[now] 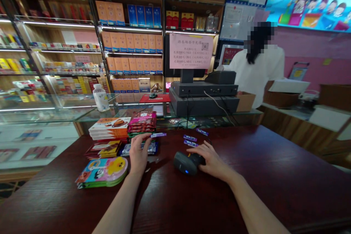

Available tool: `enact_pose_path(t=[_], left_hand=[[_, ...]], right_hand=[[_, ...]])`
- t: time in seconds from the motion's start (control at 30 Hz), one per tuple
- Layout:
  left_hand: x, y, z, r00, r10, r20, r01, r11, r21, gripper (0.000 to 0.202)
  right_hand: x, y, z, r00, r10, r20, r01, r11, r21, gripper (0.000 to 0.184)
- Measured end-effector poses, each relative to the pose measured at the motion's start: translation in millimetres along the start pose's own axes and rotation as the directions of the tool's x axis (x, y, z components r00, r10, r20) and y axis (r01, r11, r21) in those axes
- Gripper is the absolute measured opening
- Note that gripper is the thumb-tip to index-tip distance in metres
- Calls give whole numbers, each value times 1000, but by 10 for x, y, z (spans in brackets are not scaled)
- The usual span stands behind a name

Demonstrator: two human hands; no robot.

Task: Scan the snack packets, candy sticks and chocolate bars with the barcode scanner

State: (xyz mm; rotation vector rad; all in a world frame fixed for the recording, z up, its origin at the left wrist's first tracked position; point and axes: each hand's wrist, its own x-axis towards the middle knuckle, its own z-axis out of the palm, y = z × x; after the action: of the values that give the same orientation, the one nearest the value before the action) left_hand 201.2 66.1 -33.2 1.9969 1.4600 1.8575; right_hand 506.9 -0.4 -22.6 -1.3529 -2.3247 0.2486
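Observation:
My left hand [138, 153] pinches one end of a slim purple candy stick pack [159, 135], just above the packs on the counter. My right hand [210, 159] wraps around the handle of a black barcode scanner [185, 163], which rests low at the table with a blue light showing. Behind the scanner lie several more purple stick packs [189, 138]. Beside my left hand are a blue-and-silver pack [153, 148], a pile of pink-and-brown packets [142, 121], white-and-orange boxes [109, 128], yellow-and-red packs [109, 149] and colourful duck-picture booklets [102, 171].
A dark wooden counter [170, 204] spans the front. Beyond it stand a black register [203, 98] with a pink notice [191, 51], a glass case, and a white bottle [100, 97]. A person in white [257, 69] stands behind, near cardboard boxes [285, 93].

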Motion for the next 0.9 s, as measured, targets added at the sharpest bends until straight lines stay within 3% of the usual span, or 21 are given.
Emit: enact_pose_path(t=[0.3, 0.5, 0.9], left_hand=[[15, 5, 8, 995, -100, 0, 100, 994, -34, 24], [17, 22, 11, 990, -136, 49, 139, 989, -57, 23], [32, 29, 52, 966, -255, 49, 259, 958, -120, 25]], right_hand=[[-25, -20, 7, 997, 32, 75, -31, 999, -19, 74], [-37, -36, 48, 995, 45, 91, -44, 999, -8, 69], [-49, 15, 55, 995, 57, 86, -59, 998, 19, 65]])
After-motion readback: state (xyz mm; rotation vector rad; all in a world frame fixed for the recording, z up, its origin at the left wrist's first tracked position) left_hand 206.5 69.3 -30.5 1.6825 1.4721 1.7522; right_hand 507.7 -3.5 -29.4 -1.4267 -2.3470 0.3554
